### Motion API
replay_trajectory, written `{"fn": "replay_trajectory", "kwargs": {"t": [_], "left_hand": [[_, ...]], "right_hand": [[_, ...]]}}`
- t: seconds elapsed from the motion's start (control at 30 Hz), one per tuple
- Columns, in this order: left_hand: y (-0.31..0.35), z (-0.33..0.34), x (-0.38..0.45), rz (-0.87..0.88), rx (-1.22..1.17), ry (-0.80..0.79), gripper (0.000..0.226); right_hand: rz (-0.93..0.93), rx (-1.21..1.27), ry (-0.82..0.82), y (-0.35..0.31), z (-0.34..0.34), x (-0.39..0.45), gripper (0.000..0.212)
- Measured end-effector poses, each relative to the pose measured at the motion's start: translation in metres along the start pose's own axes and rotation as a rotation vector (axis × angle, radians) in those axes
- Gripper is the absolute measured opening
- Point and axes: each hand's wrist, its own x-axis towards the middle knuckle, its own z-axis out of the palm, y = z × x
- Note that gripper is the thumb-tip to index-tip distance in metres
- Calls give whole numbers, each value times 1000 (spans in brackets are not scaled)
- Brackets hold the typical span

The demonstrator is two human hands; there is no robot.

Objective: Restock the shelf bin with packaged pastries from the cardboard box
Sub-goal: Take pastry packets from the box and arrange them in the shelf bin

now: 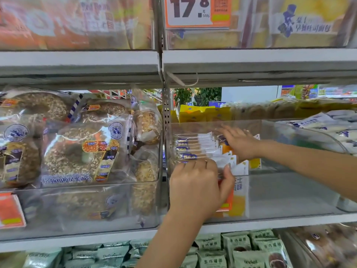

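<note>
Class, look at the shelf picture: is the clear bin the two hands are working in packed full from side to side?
No: the packets fill only the left end of the clear bin.

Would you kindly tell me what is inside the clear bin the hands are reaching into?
A row of upright packaged pastries at the clear bin's left; both hands cover the row's right end.

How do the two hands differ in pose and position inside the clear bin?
The left hand is at the bin's front, fingers curled over the nearest pastry packs, thumb pinching one; the right hand reaches deeper, fingers straight and spread on the back of the row. The left arm comes from below, the right from the side. Both touch the same row.
</note>
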Motion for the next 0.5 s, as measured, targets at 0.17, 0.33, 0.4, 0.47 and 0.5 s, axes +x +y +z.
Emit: {"fn": "replay_trajectory", "kwargs": {"t": [0.17, 0.33, 0.4, 0.47, 0.5], "left_hand": [[0, 1, -1, -2, -4, 12, 41], [0, 1, -1, -3, -11, 7, 42], [0, 0, -2, 2, -15, 6, 42], [0, -2, 0, 6, -8, -1, 41], [0, -3, 1, 3, -6, -20, 41]], "right_hand": [[74, -34, 15, -10, 12, 7, 111], [77, -28, 45, -7, 14, 9, 111], [69, -27, 23, -6, 12, 7, 110], [67, -12, -18, -9, 4, 3, 108], [74, 19, -30, -11, -1, 0, 107]]}}
